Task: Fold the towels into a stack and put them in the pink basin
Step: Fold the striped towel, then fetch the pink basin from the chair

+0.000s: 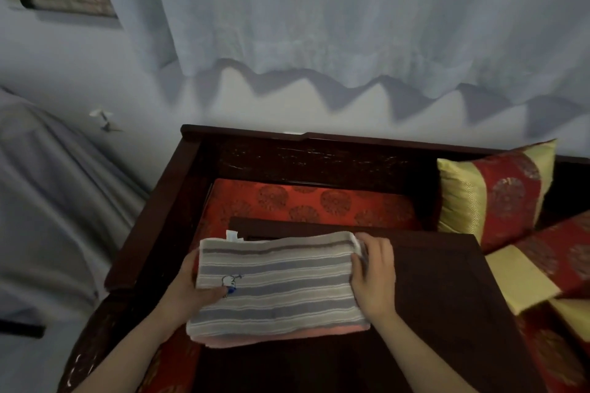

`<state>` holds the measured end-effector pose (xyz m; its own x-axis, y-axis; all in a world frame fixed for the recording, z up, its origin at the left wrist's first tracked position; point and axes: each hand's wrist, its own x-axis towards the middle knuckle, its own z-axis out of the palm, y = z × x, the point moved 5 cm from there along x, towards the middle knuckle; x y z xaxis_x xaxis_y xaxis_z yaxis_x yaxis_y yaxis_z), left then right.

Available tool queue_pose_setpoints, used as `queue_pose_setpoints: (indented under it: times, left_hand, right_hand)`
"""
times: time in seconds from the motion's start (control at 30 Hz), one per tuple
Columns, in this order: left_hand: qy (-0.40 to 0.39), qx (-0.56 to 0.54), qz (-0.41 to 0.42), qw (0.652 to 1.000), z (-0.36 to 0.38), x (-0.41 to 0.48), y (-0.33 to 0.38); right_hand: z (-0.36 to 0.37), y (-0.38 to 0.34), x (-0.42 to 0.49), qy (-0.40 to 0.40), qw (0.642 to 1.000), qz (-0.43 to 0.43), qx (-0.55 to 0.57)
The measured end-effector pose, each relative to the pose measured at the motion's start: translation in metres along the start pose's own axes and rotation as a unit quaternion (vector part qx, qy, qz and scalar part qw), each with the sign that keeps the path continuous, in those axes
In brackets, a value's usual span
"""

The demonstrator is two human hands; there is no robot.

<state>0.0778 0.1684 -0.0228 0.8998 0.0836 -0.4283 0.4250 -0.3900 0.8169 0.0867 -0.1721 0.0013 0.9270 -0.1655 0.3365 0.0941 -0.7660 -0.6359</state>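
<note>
Dark wooden table (447, 281) set on red-cushioned bench (303, 201). Folded striped towel (277, 281) laid on pink towel (287, 337), long axis left-right. Left end gripped by left hand (194, 284), right end clasped by right hand (373, 274). Pink basin not seen.

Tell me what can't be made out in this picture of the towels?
Head view:
- Pink basin: outside the frame.
- Folded pink towel: only its front edge shows; the folded grey-striped towel covers it.
- Left hand: fingers hidden by the stack.
- Small blue embroidery: too blurred to identify.
</note>
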Motion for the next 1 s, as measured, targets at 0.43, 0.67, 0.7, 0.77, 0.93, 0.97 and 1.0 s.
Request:
queue_pose_setpoints:
  times: [0.43, 0.67, 0.7, 0.77, 0.93, 0.97, 1.0]
  left_hand:
    - [0.030, 0.536, 0.245, 0.807, 0.077, 0.005, -0.011]
    - [0.057, 0.486, 0.275, 0.828, 0.088, 0.002, 0.038]
    - [0.063, 0.456, 0.289, 0.840, 0.094, -0.002, 0.056]
    - [0.056, 0.387, 0.321, 0.863, 0.117, -0.019, 0.105]
    - [0.044, 0.293, 0.420, 0.858, 0.208, -0.073, 0.225]
    - [0.026, 0.274, 0.435, 0.857, 0.232, -0.088, 0.245]
    - [0.007, 0.259, 0.450, 0.855, 0.259, -0.106, 0.263]
  right_hand:
    - [0.052, 0.031, -0.047, -0.266, 0.928, -0.027, -0.259]
    - [0.000, 0.017, -0.025, -0.208, 0.957, 0.058, -0.192]
    - [-0.016, 0.018, -0.020, -0.177, 0.963, 0.068, -0.190]
    - [-0.065, 0.027, -0.015, -0.119, 0.968, 0.085, -0.203]
    - [-0.222, 0.065, -0.029, -0.005, 0.952, 0.133, -0.275]
    - [-0.259, 0.075, -0.039, 0.021, 0.947, 0.144, -0.286]
    - [-0.298, 0.087, -0.053, 0.044, 0.940, 0.158, -0.298]
